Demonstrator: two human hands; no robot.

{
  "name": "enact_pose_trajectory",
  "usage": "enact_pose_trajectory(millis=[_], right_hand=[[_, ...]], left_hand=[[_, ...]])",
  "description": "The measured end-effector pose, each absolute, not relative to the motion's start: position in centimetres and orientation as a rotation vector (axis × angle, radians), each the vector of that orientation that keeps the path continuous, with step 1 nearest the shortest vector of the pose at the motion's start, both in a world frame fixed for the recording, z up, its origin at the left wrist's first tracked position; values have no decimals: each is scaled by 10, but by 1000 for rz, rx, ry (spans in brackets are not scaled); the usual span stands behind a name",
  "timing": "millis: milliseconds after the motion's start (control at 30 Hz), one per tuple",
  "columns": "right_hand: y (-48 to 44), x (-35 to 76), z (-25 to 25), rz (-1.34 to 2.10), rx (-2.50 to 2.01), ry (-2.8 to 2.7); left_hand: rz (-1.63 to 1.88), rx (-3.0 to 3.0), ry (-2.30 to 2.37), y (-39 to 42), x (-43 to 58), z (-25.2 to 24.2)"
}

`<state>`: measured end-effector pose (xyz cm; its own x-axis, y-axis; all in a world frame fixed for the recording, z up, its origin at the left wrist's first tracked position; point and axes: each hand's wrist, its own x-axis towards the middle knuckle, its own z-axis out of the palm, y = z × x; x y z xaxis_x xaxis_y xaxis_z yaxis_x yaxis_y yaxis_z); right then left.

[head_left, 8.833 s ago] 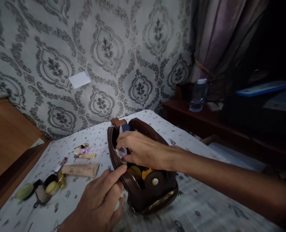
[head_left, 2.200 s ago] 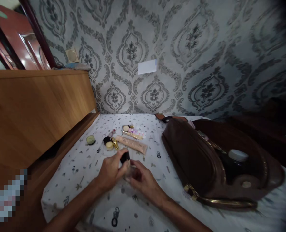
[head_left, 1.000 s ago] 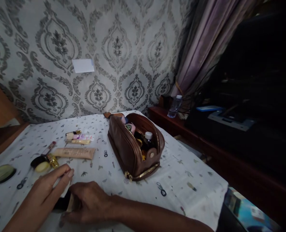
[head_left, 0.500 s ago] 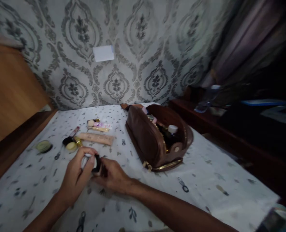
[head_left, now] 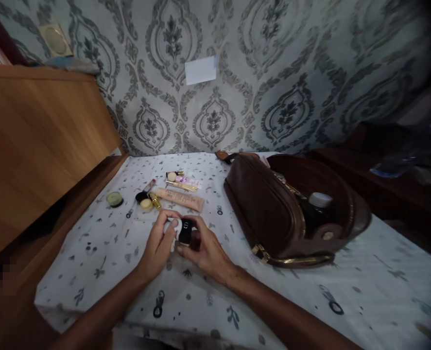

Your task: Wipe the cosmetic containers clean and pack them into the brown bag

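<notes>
My left hand (head_left: 160,245) is closed on a small white piece that looks like tissue (head_left: 176,230), its thumb pressing it against a small black cosmetic case (head_left: 185,231). A pale emblem shows on the case's boxy black face. Gripping that case from the other side is my right hand (head_left: 210,253), fingers curled round it. Just beyond the hands lie a beige squeeze tube (head_left: 181,198), a gold lipstick (head_left: 154,200) and an open pot of pale yellow product (head_left: 146,205).
On the right stands an open brown leather bag (head_left: 262,209) with a white-capped bottle (head_left: 319,206) inside. A greenish jar (head_left: 114,199) sits at the left of the patterned tablecloth (head_left: 116,272). Wooden furniture (head_left: 47,141) borders the left, and a papered wall the back.
The view has swung left and closer, so the things appear further right. My hands still hold the white piece and the black case together; the case's emblem face now shows.
</notes>
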<state>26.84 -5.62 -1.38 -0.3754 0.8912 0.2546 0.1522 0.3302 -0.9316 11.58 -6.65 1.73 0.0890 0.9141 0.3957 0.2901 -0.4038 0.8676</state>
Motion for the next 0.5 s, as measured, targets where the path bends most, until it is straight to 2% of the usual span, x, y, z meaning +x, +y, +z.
enact_pose_trajectory(millis=[233, 500], right_hand=[[-52, 275, -16, 1031, -832, -1792], [-47, 277, -17, 1199, -805, -1687]], left_hand=[[1228, 1912, 1184, -65, 110, 3], [1165, 1843, 1304, -61, 98, -5]])
